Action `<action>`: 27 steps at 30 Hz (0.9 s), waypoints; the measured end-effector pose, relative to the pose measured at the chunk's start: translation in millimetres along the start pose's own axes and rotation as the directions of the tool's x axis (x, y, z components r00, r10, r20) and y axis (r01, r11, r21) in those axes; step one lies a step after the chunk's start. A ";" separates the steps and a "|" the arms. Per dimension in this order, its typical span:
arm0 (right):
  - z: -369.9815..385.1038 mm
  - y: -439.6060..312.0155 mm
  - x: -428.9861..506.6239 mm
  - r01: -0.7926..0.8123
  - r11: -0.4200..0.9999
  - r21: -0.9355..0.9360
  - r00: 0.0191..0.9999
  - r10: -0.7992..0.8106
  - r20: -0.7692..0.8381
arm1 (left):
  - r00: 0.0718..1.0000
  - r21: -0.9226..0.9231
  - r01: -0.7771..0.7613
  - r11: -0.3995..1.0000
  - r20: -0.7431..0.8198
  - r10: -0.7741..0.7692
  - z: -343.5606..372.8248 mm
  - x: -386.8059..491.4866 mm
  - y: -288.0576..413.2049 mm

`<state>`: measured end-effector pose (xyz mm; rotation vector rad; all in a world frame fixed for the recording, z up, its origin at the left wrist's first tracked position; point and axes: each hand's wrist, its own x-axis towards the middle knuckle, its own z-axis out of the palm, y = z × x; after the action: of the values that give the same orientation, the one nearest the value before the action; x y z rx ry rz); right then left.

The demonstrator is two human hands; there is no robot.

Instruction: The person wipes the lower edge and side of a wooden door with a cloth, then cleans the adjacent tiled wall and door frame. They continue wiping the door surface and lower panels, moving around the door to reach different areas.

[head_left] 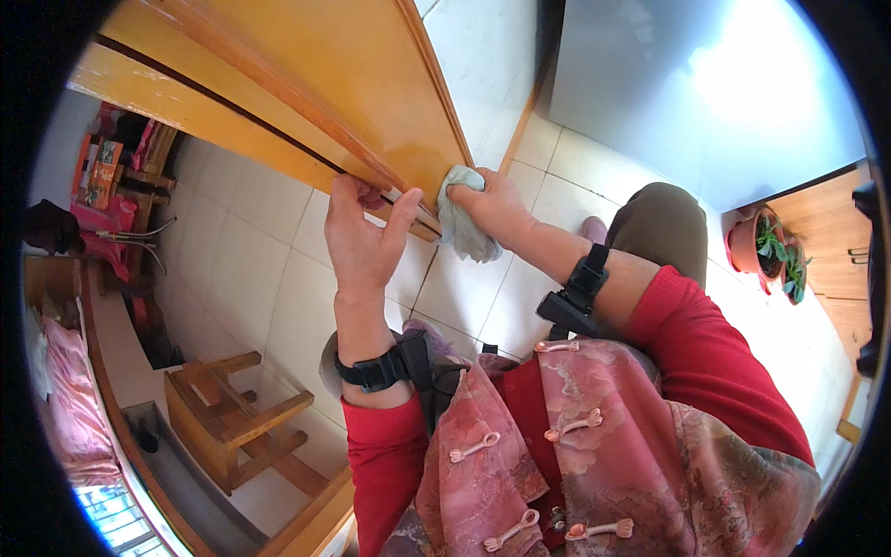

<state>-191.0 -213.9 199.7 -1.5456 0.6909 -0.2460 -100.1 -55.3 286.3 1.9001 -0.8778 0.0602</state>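
Note:
My right hand (pixel 495 205) holds a crumpled pale green cloth (pixel 468 223) against the edge of an orange-yellow wooden door (pixel 390 90), near its lower end in the picture. Left of it, my left hand (pixel 369 237) is at the door's other edge, by a narrow gap beside a wooden frame (pixel 209 118). The left fingers curl at that edge and are partly hidden; its thumb stands apart. Whether they grip the door I cannot tell. Dark straps with small devices sit on both forearms.
A wooden stool (pixel 216 425) lies tipped at the lower left, beside a grey trough-like container (pixel 188 480). Potted plants (pixel 759 244) stand at the right by wooden cabinets (pixel 828 257). A large shiny grey panel (pixel 668 90) fills the upper right. Pale floor tiles (pixel 459 292) lie below.

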 end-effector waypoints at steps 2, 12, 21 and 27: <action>-0.4 -1.4 0.0 -0.020 0.999 -0.041 1.000 0.020 -0.008 | 1.000 0.009 -0.001 1.000 0.003 0.001 -0.4 -1.1 0.6; -2.6 2.5 3.0 -0.017 0.998 -0.056 1.000 0.017 0.006 | 1.000 0.023 0.005 1.000 -0.002 -0.005 -0.1 -1.2 -1.4; -2.2 0.5 -3.7 0.012 1.000 0.029 0.999 -0.014 0.052 | 1.000 0.051 0.016 0.999 0.019 -0.017 -1.3 -1.1 -1.3; -1.0 2.9 4.1 -0.049 0.990 -0.136 0.999 0.046 -0.023 | 0.999 0.015 0.034 0.999 0.006 -0.034 0.0 -2.2 -2.0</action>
<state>-189.2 -216.9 195.9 -1.6563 0.7727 -0.1813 -100.5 -53.6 283.8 1.9294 -0.8508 0.0399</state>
